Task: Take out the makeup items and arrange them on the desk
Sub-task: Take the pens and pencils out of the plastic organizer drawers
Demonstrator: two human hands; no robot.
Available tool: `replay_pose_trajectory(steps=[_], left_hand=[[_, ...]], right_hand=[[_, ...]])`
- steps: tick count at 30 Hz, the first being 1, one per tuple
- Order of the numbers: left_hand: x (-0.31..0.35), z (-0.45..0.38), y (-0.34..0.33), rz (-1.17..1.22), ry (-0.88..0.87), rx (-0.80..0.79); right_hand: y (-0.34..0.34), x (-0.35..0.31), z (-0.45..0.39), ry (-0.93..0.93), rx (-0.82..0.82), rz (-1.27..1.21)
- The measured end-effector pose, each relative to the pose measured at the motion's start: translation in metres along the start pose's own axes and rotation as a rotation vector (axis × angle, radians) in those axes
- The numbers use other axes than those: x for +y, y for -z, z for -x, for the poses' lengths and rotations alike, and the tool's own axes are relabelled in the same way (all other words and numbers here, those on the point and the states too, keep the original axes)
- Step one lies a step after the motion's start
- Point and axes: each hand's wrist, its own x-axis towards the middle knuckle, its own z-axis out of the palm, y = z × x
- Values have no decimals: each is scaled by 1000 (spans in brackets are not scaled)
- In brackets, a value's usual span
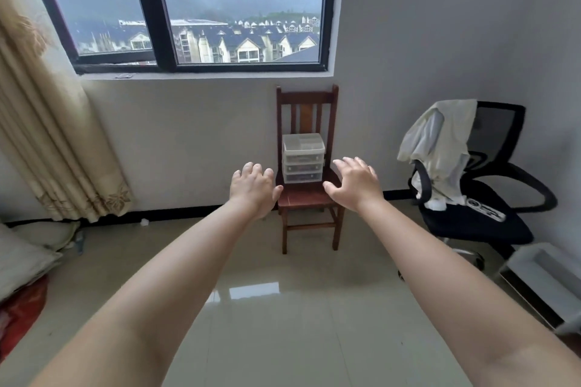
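Both the left hand and right hand are reaching out wide and empty toward the drawer box sitting between and beyond them on the wooden chair, risking tipping it or spilling its drawers.

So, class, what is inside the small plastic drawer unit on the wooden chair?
The drawer unit sits on the wooden chair with all drawers shut. Through the cloudy fronts only faint dark shapes show; what they are cannot be told. Both hands, left hand and right hand, are open and empty.
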Motion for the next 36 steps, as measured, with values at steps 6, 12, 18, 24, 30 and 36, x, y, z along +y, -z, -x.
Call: replay_pose_trajectory(steps=[6,12,18,24,30,36], left_hand=[[-23,-163,-15,-61,-24,-47],[-22,-304,-69,-48,-61,-108],[-19,-442,-129,-10,4,-199],[-25,-542,-178,54,51,-300],[-58,-634,-242,86,19,-425],[-89,-729,-297,127,-88,-517]], right_hand=[[-31,20,-157,-23,-35,12],[-86,67,-287,-77,-88,-36],[-162,129,-416,-116,-224,-89],[-224,160,-527,-237,-345,-100],[-313,166,-612,-437,-506,-225],[-382,156,-671,-672,-575,-368]])
